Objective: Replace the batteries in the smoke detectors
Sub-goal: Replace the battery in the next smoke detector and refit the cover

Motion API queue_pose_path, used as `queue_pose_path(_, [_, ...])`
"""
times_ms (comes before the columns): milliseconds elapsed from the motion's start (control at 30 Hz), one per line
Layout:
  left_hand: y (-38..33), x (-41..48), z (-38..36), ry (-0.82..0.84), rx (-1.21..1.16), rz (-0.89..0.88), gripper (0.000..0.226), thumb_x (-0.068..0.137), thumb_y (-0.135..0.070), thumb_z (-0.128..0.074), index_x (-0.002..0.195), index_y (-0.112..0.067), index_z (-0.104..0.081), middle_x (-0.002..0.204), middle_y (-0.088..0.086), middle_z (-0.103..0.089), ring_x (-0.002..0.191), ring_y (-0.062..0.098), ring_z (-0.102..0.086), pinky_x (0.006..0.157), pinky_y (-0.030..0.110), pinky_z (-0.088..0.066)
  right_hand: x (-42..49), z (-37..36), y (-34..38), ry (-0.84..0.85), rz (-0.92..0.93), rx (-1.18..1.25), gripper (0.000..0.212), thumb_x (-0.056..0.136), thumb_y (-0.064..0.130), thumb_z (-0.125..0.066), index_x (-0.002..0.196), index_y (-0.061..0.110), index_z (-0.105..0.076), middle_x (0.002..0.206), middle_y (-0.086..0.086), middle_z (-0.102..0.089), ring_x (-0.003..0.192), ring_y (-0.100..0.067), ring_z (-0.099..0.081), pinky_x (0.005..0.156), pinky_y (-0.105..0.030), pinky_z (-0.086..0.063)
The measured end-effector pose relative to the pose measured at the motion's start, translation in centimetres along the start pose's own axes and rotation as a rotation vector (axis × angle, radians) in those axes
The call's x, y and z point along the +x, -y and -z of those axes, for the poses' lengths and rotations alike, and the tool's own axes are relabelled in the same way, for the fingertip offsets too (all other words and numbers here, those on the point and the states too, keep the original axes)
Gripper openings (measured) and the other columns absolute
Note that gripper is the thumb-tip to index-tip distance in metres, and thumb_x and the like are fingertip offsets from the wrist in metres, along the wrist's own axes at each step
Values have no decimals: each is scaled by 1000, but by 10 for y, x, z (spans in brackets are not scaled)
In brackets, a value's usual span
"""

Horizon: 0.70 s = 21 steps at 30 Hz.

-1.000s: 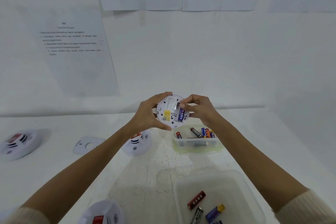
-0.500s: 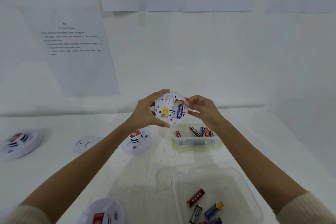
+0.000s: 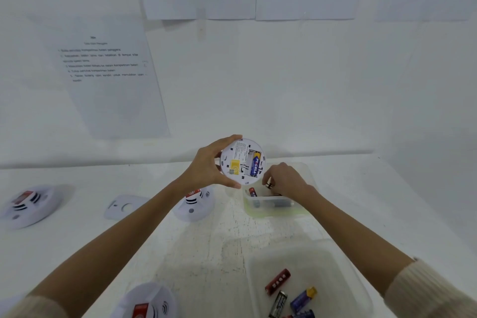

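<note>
At frame centre, the left hand (image 3: pixel 206 170) grips an opened smoke detector (image 3: pixel 242 161), one battery (image 3: pixel 255 166) seated; the right hand (image 3: pixel 282 179) dips into the battery container (image 3: pixel 273 208), grasp unclear, likely fetching the second cell.

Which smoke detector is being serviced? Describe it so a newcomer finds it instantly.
Above the far middle of the white table, the left hand holds up a round white smoke detector. Unlike the detectors lying face-up, its back faces the camera, showing a blue-and-yellow battery.

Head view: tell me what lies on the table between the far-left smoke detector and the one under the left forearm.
A detached white cover plate lies there, shown in the head view.
</note>
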<state>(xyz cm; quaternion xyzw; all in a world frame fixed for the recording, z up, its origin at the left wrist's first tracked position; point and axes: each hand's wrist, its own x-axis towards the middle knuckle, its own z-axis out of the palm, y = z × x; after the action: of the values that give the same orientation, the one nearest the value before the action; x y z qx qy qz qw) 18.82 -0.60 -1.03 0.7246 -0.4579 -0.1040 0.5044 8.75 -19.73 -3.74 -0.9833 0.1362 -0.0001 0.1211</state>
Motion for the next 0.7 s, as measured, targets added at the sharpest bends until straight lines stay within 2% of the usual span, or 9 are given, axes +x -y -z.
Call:
queue_pose_path(100, [0, 0, 3, -3, 13, -1, 96, 49, -9, -91, 127, -39, -42, 131, -9, -49, 116, 17, -52, 78, 22, -56, -2, -1, -2, -103, 13, 142, 25, 76, 0, -67, 98, 11, -71, 98, -9, -71, 81, -18, -67, 76, -22, -50])
queue_pose_path(200, [-2, -1, 7, -19, 15, 5, 97, 47, -14, -91, 126, -42, -42, 128, -11, -51, 112, 15, -54, 76, 19, -55, -8, 8, 1, -349, -75, 551, 16, 74, 1, -72, 80, 14, -67, 83, -7, -72, 57, -7, -64, 67, -18, -54])
queue_pose_path(267, [-2, 0, 9, -30, 10, 17, 98, 47, -12, -92, 129, -36, -43, 127, -10, -52, 111, 15, -55, 76, 19, -55, -14, 20, 7, -594, -71, 796, 14, 73, 0, -73, 76, 10, -63, 76, -7, -70, 63, -12, -67, 67, -17, -53])
queue_pose_path(367, [-3, 2, 8, -44, 11, 20, 98, 50, -9, -91, 133, -29, -43, 127, -8, -54, 111, 14, -56, 76, 21, -56, -28, 42, 26, -857, 82, 1003, 10, 76, 2, -72, 78, 8, -64, 78, -4, -70, 78, -11, -68, 71, -21, -55])
queue_pose_path(433, [-5, 4, 7, -44, 7, 16, 99, 49, -8, -91, 133, -29, -43, 125, -9, -55, 108, 12, -58, 76, 21, -56, -34, 46, 36, -911, 246, 945, 9, 76, 3, -73, 81, 9, -67, 84, -1, -70, 79, -9, -67, 68, -22, -56])
queue_pose_path(567, [-11, 7, 2, -57, 0, 2, 100, 47, -8, -92, 133, -26, -45, 124, -4, -57, 103, 12, -60, 77, 20, -55, -26, 25, 34, -1001, 590, 485, 6, 73, -3, -72, 74, 2, -69, 83, -8, -71, 76, -17, -68, 61, -32, -57])
queue_pose_path(700, [-10, 7, 2, -88, 9, -7, 98, 47, -7, -92, 130, -30, -45, 125, -4, -56, 104, 12, -58, 75, 14, -52, -19, 7, 27, -1024, 668, 301, 3, 73, 5, -72, 71, 4, -70, 84, -7, -72, 79, -16, -67, 65, -30, -55])
